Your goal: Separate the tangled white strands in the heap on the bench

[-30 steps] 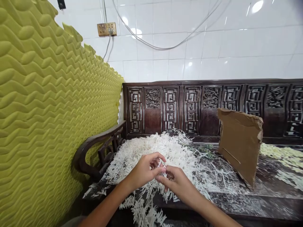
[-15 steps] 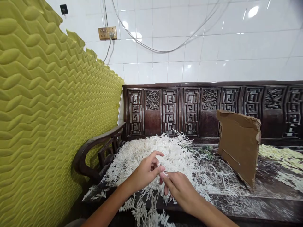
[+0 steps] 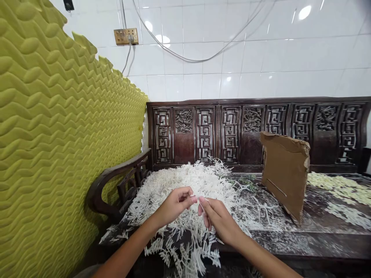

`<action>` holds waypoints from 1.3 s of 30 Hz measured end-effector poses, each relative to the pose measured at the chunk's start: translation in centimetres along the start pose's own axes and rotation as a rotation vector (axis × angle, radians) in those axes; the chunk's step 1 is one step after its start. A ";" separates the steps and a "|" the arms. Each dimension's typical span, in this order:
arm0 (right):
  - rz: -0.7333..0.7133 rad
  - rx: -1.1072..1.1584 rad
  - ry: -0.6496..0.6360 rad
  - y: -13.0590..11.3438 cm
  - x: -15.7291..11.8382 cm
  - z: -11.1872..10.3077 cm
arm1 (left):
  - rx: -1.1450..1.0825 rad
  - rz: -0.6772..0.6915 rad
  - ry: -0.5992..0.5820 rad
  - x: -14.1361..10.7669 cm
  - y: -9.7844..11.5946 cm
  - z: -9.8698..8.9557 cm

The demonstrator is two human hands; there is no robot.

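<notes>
Hands meet low in front of the bench: left hand (image 3: 176,203) pinching thumb to forefinger, right hand (image 3: 219,217) likewise, tips nearly touching at a small white scrap (image 3: 198,201), too fine to make out fully. Half a second ago the left forefinger stood lifted off its thumb; now it is bent down to it. Reads as a renewed fingertip hold, fine work on the scrap unfinished. Beyond and below: heap of white branched sprigs (image 3: 185,179), spilling over the front of the tabletop (image 3: 320,220). Farther right, torn-edged cardboard sheet (image 3: 285,175) on edge; past it, pale yellow pieces (image 3: 339,186).
</notes>
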State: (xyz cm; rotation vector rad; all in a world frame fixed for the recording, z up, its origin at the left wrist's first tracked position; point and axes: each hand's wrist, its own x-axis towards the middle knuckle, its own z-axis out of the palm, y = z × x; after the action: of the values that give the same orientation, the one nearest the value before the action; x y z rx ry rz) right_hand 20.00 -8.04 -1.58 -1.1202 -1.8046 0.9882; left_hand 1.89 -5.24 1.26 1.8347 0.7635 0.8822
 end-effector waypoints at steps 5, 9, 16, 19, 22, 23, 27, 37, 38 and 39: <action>-0.033 -0.029 0.014 -1.1 -0.3 0.2 | 0.155 0.052 0.154 0.3 0.4 -0.7; -0.039 -0.045 0.012 -1.5 -0.5 0.1 | 0.282 0.090 0.182 0.1 0.8 -0.7; -0.106 -0.195 -0.022 -1.6 -1.4 -0.2 | 0.179 0.046 0.077 -0.4 0.8 0.1; -0.127 -0.218 -0.040 -1.8 -1.5 -0.1 | 0.156 0.016 0.033 -0.4 0.8 0.5; -0.142 -0.234 -0.039 -1.9 -1.4 -0.1 | 0.104 0.007 -0.015 -0.5 0.9 0.6; -0.147 -0.243 -0.040 -1.8 -1.3 -0.2 | 0.085 0.001 -0.029 -0.5 0.9 0.6; -0.156 -0.274 -0.031 -1.6 -1.0 -0.3 | 0.023 -0.039 -0.068 -0.7 1.0 0.7; -0.189 -0.337 -0.007 -2.2 -1.5 -0.4 | 0.135 0.051 -0.016 -0.7 0.7 0.8; -0.189 -0.332 -0.011 -2.3 -1.6 -0.3 | 0.145 0.060 -0.019 -0.6 0.7 0.8; -0.191 -0.326 -0.015 -2.4 -1.6 -0.3 | 0.155 0.066 -0.022 -0.6 0.7 0.8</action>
State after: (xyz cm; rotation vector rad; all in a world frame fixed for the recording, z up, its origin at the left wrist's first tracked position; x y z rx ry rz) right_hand 19.97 -10.23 0.32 -1.1060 -2.0924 0.6052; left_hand 2.31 -6.37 1.54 2.0126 0.7805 0.8636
